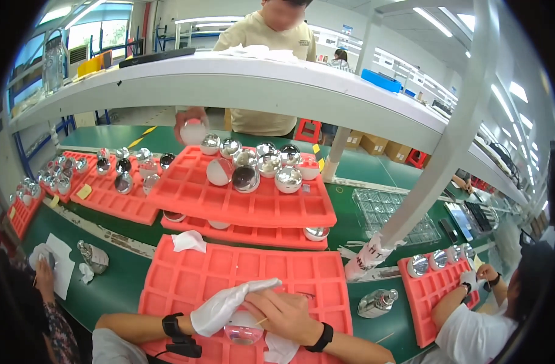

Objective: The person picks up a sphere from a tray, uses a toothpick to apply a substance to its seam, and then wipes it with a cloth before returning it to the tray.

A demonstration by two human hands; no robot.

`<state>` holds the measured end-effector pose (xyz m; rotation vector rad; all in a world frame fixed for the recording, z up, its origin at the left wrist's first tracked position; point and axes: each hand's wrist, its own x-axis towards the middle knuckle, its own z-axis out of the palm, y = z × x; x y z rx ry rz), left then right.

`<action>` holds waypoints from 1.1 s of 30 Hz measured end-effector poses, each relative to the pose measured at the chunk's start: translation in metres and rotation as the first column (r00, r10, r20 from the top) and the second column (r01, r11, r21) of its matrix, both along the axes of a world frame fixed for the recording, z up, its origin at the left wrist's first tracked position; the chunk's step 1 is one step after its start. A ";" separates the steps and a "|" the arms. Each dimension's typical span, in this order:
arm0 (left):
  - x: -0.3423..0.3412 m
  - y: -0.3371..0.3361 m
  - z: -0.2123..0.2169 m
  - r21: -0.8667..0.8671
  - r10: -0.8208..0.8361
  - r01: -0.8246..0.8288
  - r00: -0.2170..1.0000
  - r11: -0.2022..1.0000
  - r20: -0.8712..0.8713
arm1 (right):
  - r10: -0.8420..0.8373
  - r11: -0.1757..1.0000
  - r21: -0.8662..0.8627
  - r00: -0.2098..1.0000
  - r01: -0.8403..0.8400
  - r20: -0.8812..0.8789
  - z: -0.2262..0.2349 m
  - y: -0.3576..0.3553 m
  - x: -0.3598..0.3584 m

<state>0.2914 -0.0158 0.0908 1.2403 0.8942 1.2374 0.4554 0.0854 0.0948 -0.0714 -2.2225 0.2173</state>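
Note:
My left hand (224, 308), in a white glove, curves round the side of a clear, shiny dome-like piece (243, 334) that shows the pink tray through it. My bare right hand (283, 314) lies across the gloved fingers, above the same piece, with a thin wooden stick (262, 321) poking out from its fingers. Its fingertips are partly hidden behind the glove. Below both hands is a pink foam tray (186, 273) with square pockets. A crumpled white cloth (281, 350) lies by my right wrist, and another white wipe (189, 241) sits on the tray's far left corner.
Beyond my tray, stacked pink trays (186, 194) hold several mirrored balls (246, 179). A metal-topped bottle (377, 303) stands right, near a white post (435, 176). A shelf (259, 76) spans overhead. Co-workers are at left, right and opposite; the one opposite holds a whitish ball (193, 131).

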 end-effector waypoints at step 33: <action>-0.017 -0.004 -0.022 -0.131 0.155 -0.179 0.972 0.975 -0.174 | 0.063 0.992 -0.119 0.981 -0.041 0.184 0.000 0.024 -0.006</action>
